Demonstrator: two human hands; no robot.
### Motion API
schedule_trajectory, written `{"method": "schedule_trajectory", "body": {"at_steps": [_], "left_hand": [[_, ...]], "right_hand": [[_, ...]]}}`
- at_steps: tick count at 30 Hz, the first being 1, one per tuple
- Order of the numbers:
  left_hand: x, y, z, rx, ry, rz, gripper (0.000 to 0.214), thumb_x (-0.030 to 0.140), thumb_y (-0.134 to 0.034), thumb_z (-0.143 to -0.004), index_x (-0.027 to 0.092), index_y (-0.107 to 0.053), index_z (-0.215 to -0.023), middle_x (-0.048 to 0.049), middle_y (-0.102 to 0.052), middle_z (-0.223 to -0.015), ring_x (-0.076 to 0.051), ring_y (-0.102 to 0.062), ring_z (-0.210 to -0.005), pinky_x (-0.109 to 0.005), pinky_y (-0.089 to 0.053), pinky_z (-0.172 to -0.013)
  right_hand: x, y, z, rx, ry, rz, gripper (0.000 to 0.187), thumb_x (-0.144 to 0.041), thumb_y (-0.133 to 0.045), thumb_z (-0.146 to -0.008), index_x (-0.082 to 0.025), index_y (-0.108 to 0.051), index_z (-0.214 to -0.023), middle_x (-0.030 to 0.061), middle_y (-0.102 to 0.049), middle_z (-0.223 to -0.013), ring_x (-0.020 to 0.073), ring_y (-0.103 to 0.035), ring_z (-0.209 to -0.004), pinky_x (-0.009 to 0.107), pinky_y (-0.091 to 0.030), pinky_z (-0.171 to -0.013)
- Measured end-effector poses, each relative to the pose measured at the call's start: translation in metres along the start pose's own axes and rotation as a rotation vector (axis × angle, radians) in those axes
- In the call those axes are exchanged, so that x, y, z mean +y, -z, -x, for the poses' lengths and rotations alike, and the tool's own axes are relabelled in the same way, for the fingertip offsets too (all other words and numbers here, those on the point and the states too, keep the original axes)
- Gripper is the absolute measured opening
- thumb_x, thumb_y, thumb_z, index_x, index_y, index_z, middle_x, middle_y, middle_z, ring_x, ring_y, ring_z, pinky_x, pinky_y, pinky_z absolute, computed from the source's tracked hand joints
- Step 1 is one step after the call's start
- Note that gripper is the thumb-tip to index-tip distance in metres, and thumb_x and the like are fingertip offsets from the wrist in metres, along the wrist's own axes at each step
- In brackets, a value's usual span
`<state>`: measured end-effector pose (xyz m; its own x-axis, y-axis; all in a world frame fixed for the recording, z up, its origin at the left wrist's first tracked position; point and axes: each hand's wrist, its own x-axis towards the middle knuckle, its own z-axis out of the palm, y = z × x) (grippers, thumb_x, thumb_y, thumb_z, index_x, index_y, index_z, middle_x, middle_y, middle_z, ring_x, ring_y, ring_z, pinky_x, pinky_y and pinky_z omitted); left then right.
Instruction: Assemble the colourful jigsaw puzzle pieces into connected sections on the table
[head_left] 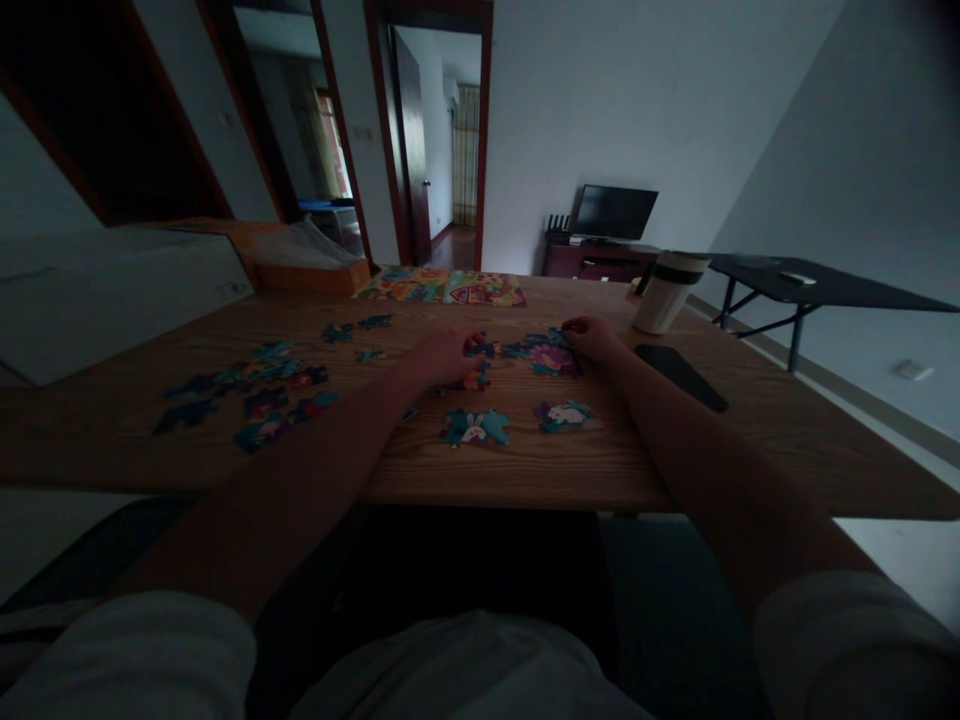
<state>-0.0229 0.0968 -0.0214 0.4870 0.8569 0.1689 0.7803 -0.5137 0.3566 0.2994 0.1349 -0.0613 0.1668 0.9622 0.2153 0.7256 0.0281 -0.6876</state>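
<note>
A joined cluster of puzzle pieces (541, 354) lies mid-table on the wooden table (525, 460). My left hand (444, 357) rests curled at its left end, fingers closed on pieces there. My right hand (592, 338) pinches the cluster's upper right edge. Two small joined groups with white rabbit figures lie nearer me, one on the left (475, 427) and one on the right (565, 415). Several loose pieces (255, 388) are spread to the left of my left arm.
A colourful picture sheet (442, 287) lies at the table's far edge beside an orange box lid (300, 262). A white cup (667, 292) and a dark phone (681, 376) sit right of my right hand. A white box (105, 290) stands far left. A dark side table (817, 283) stands to the right.
</note>
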Motion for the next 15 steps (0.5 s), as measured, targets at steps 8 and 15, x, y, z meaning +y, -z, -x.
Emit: {"method": "schedule_trajectory", "body": {"at_steps": [8,15], "left_hand": [[-0.0006,0.0000,0.0023,-0.017,0.027,-0.042,0.039,0.037,-0.063,-0.092,0.021,-0.065,-0.128,-0.0092,-0.070,-0.114,-0.023,-0.066,-0.098,-0.031,-0.050,-0.082],[-0.0002,0.0005,0.0026,-0.046,0.012,-0.034,0.036,0.036,-0.061,-0.093,0.019,-0.066,-0.124,-0.0095,-0.070,-0.112,-0.023,-0.066,-0.094,-0.032,-0.050,-0.080]], "right_hand": [[-0.0024,-0.0006,-0.0009,-0.012,-0.002,0.045,0.022,-0.012,-0.064,-0.093,-0.010,-0.075,-0.112,0.0154,-0.074,-0.114,0.0206,-0.070,-0.098,0.030,-0.051,-0.090],[0.0009,-0.0023,-0.0018,-0.017,-0.019,0.027,0.020,-0.014,-0.065,-0.093,-0.010,-0.076,-0.109,0.0150,-0.075,-0.110,0.0197,-0.070,-0.092,0.030,-0.052,-0.088]]}}
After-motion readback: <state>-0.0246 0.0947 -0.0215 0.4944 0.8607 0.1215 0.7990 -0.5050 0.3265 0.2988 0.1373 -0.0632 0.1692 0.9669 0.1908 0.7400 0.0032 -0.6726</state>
